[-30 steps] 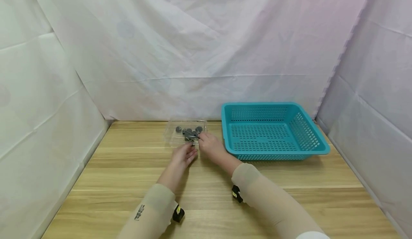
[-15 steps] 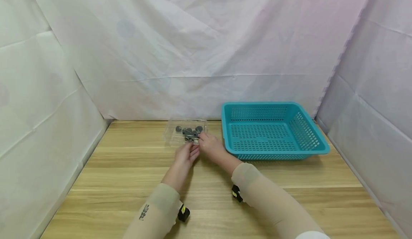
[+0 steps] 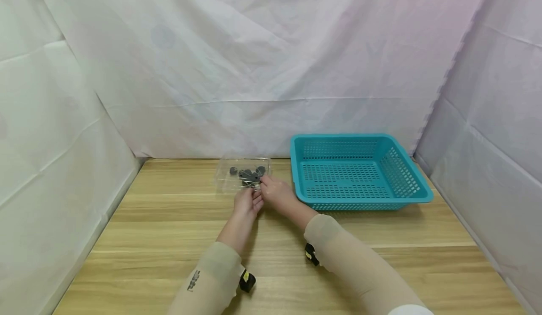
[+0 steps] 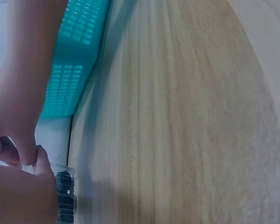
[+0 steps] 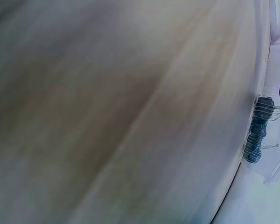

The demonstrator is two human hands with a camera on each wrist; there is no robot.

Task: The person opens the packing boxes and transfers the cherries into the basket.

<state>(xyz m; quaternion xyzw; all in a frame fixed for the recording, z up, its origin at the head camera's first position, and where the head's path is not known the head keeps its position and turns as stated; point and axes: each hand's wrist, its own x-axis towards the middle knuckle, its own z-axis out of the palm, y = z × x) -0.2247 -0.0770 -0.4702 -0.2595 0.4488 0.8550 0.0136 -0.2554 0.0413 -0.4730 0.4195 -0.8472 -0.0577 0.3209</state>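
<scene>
A clear plastic box (image 3: 225, 178) sits near the back of the table, with several small black pieces (image 3: 249, 175) inside, some of them round. My right hand (image 3: 277, 193) pinches the box's near right corner between thumb and fingers. My left hand (image 3: 247, 203) is at the near edge, its thumb up against the box and its other fingers loosely extended beneath. In the left wrist view the left thumb (image 4: 43, 161) meets the right thumb at the box's rim. The right wrist view catches the black pieces (image 5: 257, 130) through the clear wall.
A turquoise perforated basket (image 3: 298, 178) stands just right of the box, close to my right forearm. White cloth (image 3: 271, 70) hangs behind and along both sides of the wooden table (image 3: 148, 239).
My left hand and forearm have shifted slightly right, closer to the right hand. The right hand stays at the box corner; the box has barely moved.
</scene>
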